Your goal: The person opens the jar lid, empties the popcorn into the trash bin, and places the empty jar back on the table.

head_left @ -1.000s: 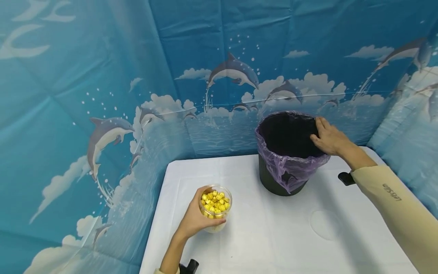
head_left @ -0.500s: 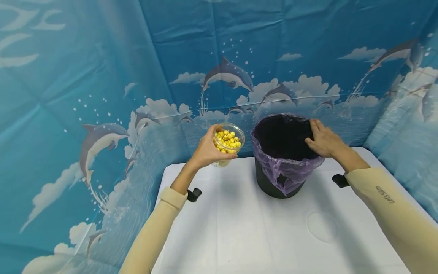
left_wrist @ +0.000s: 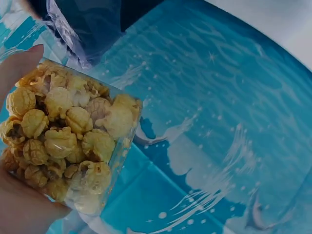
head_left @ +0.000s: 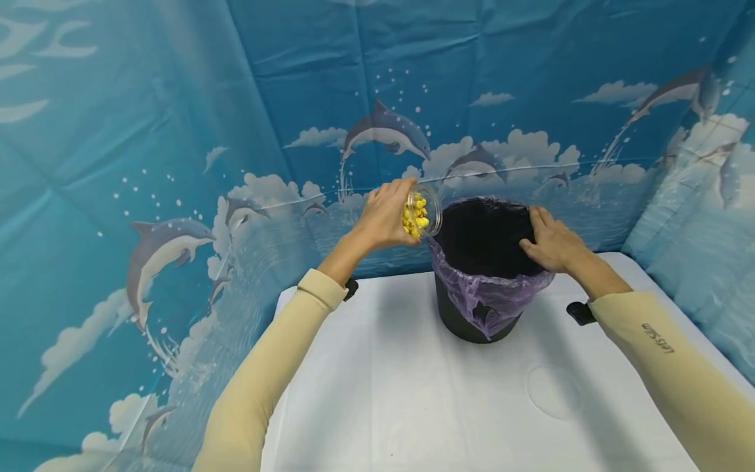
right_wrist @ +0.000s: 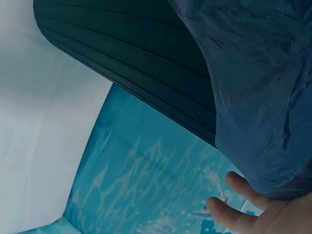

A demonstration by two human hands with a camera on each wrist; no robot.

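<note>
Popcorn (left_wrist: 58,141), yellow and round, sits in the clear cylindrical plastic jar (head_left: 433,210); the raised left hand (head_left: 385,215) curls around it, tilted sideways so that its mouth faces the black round bin (head_left: 463,321) with purple plastic bag (head_left: 498,296). The right hand (head_left: 557,246) straddles the bin's rim, thumb inside, probably to steady it.

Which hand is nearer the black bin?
Right. The right hand touches the right rim of the black bin; the left hand is off to its left, holding a tilted popcorn jar.
</note>
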